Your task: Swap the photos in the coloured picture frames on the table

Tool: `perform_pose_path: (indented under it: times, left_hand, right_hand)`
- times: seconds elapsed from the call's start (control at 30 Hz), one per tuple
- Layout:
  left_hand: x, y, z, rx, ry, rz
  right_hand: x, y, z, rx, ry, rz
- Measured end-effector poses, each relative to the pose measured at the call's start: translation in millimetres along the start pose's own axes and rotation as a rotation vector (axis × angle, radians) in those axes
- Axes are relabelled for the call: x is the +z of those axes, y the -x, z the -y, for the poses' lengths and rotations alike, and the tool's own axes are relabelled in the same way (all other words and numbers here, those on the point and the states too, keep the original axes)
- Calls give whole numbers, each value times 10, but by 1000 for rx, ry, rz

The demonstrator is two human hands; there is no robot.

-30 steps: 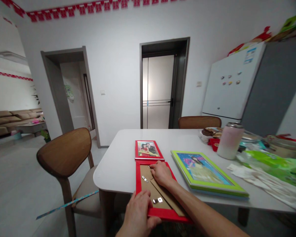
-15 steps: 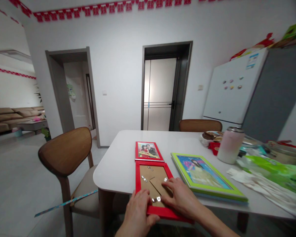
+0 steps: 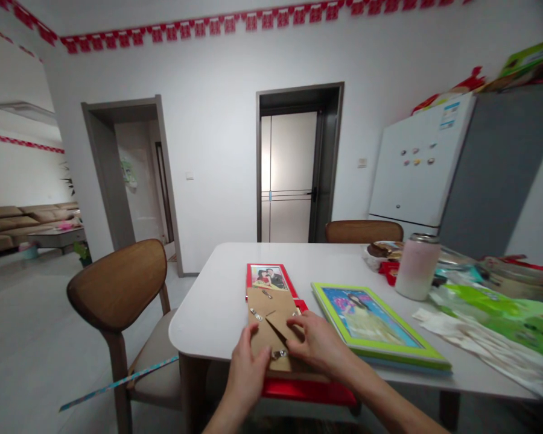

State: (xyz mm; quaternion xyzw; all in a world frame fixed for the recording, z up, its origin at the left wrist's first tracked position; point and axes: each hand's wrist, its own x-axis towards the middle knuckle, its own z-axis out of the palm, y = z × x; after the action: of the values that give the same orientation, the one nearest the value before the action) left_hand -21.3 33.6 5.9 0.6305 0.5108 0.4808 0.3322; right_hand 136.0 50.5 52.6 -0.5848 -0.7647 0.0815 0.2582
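Observation:
A brown backing board (image 3: 270,328) with metal clips and a cut stand flap is raised out of a red picture frame (image 3: 308,392), which lies face down beneath it on the table. My left hand (image 3: 248,367) grips the board's left edge, fingers bent. My right hand (image 3: 321,343) holds its right side, with thumb near the stand flap. Just beyond, a second red frame (image 3: 287,274) with a photo of two people is partly covered by the board. To the right is a green picture frame (image 3: 414,343) with a photo of a person in a pale dress.
A pink and white bottle (image 3: 417,268), a green plastic bag (image 3: 516,319) and white gloves (image 3: 470,340) occupy the table's right side. One wooden chair (image 3: 117,283) stands at the left, another chair (image 3: 364,232) behind the table (image 3: 208,301). A patterned strip (image 3: 117,384) sticks out across the left chair.
The backing board has come up out of the red frame and now overlaps the photo frame beyond. Both hands have closed on its sides and risen with it. The view has shifted slightly.

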Motion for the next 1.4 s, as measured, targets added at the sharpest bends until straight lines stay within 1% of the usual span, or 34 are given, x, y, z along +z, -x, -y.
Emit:
perform_pose_path:
  times: [0.07,0.13,0.2,0.23,0.33,0.4,0.43,0.53,0.63,0.73,0.8,0.87,0.9,0.97,1.0,1.07,1.13,1.2,1.23,1.3,1.4]
  left_hand:
    - [-95,-105,14,-52,181,-71]
    - [-258,-188,65,-132,346,-115]
    - [-470,-237,144,-220,422,-147]
    - [-582,-249,189,-256,411,-159]
    - [-863,-252,323,-307,262,-164]
    - [-971,-249,408,-303,166,-168]
    - [-1001,-251,449,-295,129,-175]
    - [-1043,-274,561,-263,-12,-188]
    - [-1079,-312,641,-235,-211,-181]
    - [-1132,-339,660,-219,-407,-172]
    - [-1144,-334,630,-206,-513,-175]
    - [-1098,-297,559,-194,-593,-186]
    - [-1043,-263,508,-181,-620,-192]
    - [-863,-164,375,-109,-623,-184]
    - [-741,-101,295,-32,-595,-174]
    - [-458,35,123,123,-462,-91]
    - [-170,156,-51,202,-379,35]
    - [70,229,-210,245,-357,133]
    - [162,245,-283,257,-356,160]
    - [283,244,-410,298,-371,173]
    - [336,203,-546,412,-423,184]
  right_hand:
    - [-18,-7,127,-51,-78,-20]
    - [-18,1,151,-93,-150,-33]
    - [-2,27,39,-89,-157,-51]
    - [12,49,-61,-61,-128,-58]
    - [69,134,-397,60,21,-40]
    - [105,188,-542,113,108,0]
    - [120,209,-573,128,139,20]
    - [154,236,-543,174,210,62]
    - [182,224,-485,216,228,86]
    - [203,211,-508,225,204,86]
    - [203,211,-547,224,172,60]
    - [187,218,-572,228,107,8]
    - [174,223,-575,245,56,-20]
    - [140,237,-557,322,-123,-45]
    - [121,246,-536,378,-268,-34]
    - [81,264,-478,489,-648,25]
    - [35,281,-408,564,-1020,64]
    - [-18,295,-336,590,-1257,56]
    - [-47,302,-302,587,-1324,40]
    - [-103,312,-243,548,-1398,27]
    - [-159,309,-191,460,-1403,31]
